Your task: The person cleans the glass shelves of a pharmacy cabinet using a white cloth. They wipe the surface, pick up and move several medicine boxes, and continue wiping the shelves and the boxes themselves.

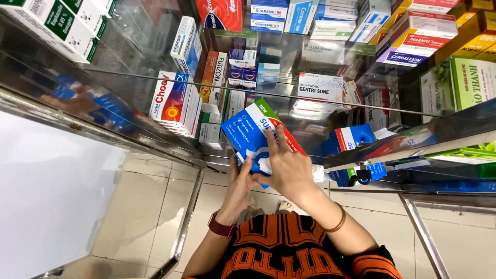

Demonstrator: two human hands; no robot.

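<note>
Both hands are gripping a blue carton with a white, red and green end [251, 135], held up in front of the glass-shelved cabinet: the right hand [287, 168] is lying over its lower front, fingers spread upward across the face, and it also seems to be pinching a pale cloth or tissue [268, 166] against the carton, while the left hand [238, 185] is cupping the bottom edge from underneath, its fingers mostly hidden behind the carton. A dark red watch strap [220, 227] is sitting on the left wrist and a thin bangle [338, 223] on the right. Judging from how things lie, the carton is still out of the shelves and in the air, tilted, level with the middle glass shelf [268, 95] but not resting on it; whether it is being wiped, put in or taken out I cannot tell. Behind it the cabinet is holding many medicine boxes: a stack of white and red ones [173, 103] just left of the carton, an orange box [213, 77] standing upright beside them, small blue and white boxes further in, and green boxes [473, 82] at the far right. A lower shelf is holding more blue cartons [354, 138] near the right hand. Below, pale floor tiles [150, 206] are showing.
</note>
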